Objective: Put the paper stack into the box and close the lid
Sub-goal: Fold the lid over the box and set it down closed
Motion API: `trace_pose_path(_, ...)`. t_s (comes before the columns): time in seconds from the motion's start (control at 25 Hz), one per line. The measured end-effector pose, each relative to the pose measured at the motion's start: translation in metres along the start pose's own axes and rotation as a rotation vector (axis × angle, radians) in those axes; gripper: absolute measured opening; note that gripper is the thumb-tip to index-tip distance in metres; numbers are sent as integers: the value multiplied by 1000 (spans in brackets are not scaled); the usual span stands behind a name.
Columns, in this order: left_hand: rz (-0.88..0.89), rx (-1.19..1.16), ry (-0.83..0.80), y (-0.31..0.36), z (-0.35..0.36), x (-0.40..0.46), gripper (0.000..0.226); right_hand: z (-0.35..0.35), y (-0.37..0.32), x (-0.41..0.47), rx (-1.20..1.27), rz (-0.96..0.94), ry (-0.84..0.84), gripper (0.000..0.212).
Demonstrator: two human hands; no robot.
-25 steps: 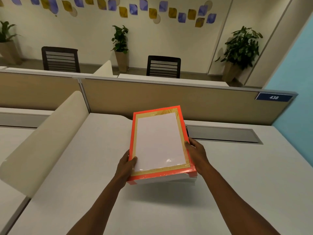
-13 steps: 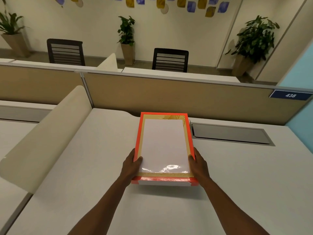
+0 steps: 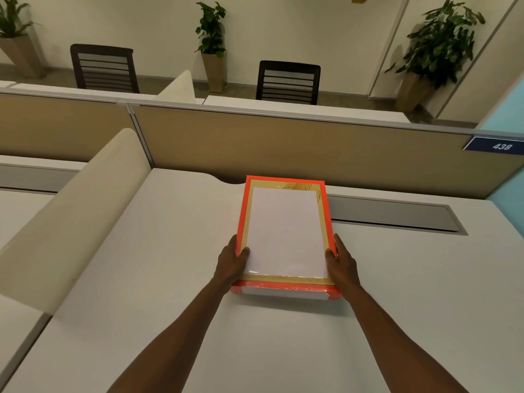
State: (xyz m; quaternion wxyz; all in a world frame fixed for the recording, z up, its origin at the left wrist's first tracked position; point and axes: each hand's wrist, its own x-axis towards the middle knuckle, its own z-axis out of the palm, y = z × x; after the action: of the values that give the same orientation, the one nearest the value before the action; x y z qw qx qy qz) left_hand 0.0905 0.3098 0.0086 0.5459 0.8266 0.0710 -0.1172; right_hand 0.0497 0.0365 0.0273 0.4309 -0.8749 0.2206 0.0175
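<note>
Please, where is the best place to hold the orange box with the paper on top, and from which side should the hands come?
Probably by its two long side edges near the close end, as the left hand and right hand do now. The orange box is flat and wide, so fingers under each side and thumbs over the rim keep the paper stack level.

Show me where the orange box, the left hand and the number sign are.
orange box (image 3: 244,211): head view, its left orange rim.
left hand (image 3: 230,265): head view, back of the hand.
number sign (image 3: 494,145): head view, middle of the blue plate.
</note>
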Motion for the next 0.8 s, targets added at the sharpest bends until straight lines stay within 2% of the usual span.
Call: trace_pose_path(0.8, -8, 92, 26, -11, 11, 3, 50, 12, 12, 4, -44, -18, -25, 54)
